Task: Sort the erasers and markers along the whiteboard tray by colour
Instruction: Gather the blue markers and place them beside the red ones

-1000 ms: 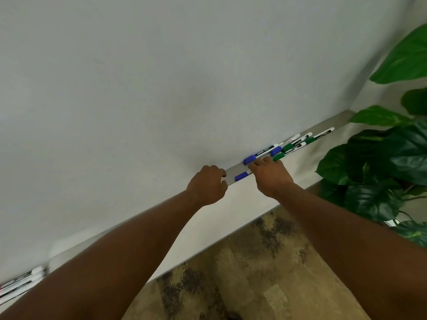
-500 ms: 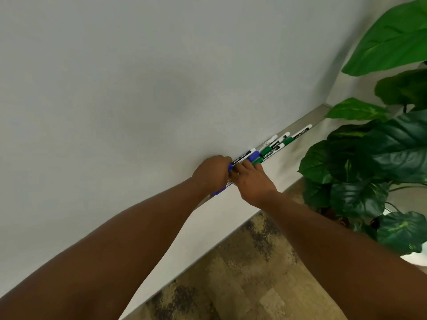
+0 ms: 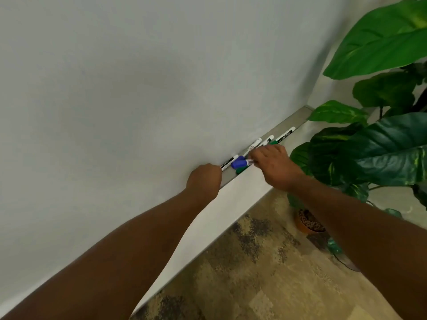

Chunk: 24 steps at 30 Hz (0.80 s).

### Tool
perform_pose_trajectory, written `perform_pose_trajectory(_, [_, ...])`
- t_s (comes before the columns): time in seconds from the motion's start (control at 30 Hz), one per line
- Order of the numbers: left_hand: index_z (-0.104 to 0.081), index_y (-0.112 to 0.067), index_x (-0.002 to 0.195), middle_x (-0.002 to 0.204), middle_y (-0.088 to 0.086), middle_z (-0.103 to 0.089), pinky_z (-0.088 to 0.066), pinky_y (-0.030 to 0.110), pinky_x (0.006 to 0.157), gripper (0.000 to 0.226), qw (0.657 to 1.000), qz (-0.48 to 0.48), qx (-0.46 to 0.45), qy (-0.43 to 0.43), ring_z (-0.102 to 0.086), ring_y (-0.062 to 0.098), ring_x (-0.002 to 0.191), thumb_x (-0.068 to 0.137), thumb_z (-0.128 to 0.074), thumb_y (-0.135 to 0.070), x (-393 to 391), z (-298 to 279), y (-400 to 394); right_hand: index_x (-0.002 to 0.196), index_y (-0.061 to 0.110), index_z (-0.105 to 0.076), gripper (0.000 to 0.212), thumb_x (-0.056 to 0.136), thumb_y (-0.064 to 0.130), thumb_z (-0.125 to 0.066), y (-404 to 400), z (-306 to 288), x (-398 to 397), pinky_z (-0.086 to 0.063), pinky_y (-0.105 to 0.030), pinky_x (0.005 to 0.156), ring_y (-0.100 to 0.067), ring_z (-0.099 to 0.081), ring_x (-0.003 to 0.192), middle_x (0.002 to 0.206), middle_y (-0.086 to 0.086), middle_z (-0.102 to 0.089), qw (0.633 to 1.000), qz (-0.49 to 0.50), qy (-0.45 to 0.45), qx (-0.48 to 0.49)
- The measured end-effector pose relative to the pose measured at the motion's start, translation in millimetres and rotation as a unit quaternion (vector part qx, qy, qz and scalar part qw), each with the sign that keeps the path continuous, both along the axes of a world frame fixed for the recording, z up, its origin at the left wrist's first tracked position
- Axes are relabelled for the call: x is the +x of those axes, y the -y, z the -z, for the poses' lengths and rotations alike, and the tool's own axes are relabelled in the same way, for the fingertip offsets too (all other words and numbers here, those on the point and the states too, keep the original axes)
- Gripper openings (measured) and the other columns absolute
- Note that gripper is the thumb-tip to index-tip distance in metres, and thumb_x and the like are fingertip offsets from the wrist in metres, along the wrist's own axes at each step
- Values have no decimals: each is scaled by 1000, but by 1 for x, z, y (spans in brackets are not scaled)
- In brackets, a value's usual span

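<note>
On the narrow brushed-metal whiteboard tray (image 3: pixel 293 122), the left hand (image 3: pixel 204 179) curls around a slim white marker (image 3: pixel 228 162) with a black label. The right hand (image 3: pixel 272 165) pinches a blue-capped marker (image 3: pixel 239 162), its rounded plastic cap lying beside a green cap (image 3: pixel 241 170). Further green markers (image 3: pixel 283 136) lie in the tray behind the right hand. Broad glossy plant leaves (image 3: pixel 381 148) crowd the tray's far end.

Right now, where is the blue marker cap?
In the head view, the blue marker cap sits on the tray between the left hand and right hand, just above a green cap.
</note>
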State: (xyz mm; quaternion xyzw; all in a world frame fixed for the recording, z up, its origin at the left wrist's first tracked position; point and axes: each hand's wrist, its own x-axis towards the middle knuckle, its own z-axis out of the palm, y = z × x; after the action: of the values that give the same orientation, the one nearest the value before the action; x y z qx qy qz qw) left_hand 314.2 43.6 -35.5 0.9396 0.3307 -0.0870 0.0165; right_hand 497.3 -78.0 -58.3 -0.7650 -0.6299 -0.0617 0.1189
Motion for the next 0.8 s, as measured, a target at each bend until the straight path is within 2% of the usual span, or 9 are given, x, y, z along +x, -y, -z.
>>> perform_pose_trajectory(0.17, [-65,-10,98,99,8,-68,-44,30,67,14,1000,6,19,-15,-67,27,91,85,-61,-9,-15,6,-4,127,25,-48,49,87,-1,-55,-24,-2,26,-32,-44,95,-24,-48,100,109,-4,-47,998,47,5,-42])
perform_pose_trajectory(0.27, [-65,-10,94,96,8,-68,-47,30,67,10,999,16,27,-18,-67,26,88,86,-59,-8,-24,11,-5,120,29,-57,37,91,7,-53,-37,-5,32,-29,-44,94,-24,-51,95,104,-3,-47,993,30,26,-114])
perform_pose_trajectory(0.37, [-64,-12,93,95,7,-69,-48,32,69,10,1000,9,19,9,-67,27,87,89,-59,-18,-35,15,-10,114,32,-62,34,89,11,-54,-50,-12,28,-28,-43,90,-23,-54,95,102,-1,-50,985,8,61,-163])
perform_pose_trajectory(0.47, [-62,-14,92,93,6,-67,-39,30,64,18,998,17,19,52,-66,27,86,90,-59,-32,-56,22,-16,112,34,-64,33,86,13,-57,-62,-17,18,-30,-43,90,-23,-55,98,102,0,-51,980,-12,82,-180])
perform_pose_trajectory(0.57, [-59,-15,89,89,6,-66,-35,29,61,20,997,19,13,75,-63,27,80,89,-54,-34,-76,25,-20,109,35,-64,32,86,14,-57,-68,-18,11,-30,-44,90,-22,-55,99,99,2,-52,973,-17,101,-205])
perform_pose_trajectory(0.7, [-58,-16,89,85,6,-65,-35,29,59,21,996,29,-3,85,-61,26,75,90,-50,-35,-95,28,-20,109,38,-64,33,88,14,-56,-70,-19,2,-30,-45,91,-21,-56,96,98,3,-52,971,-16,111,-211])
perform_pose_trajectory(0.8, [-58,-16,87,82,6,-65,-35,28,58,21,994,29,-10,104,-59,25,70,90,-50,-35,-109,29,-19,111,33,-63,30,87,16,-57,-66,-15,-5,-32,-43,89,-24,-56,95,103,-1,-51,978,-11,118,-173])
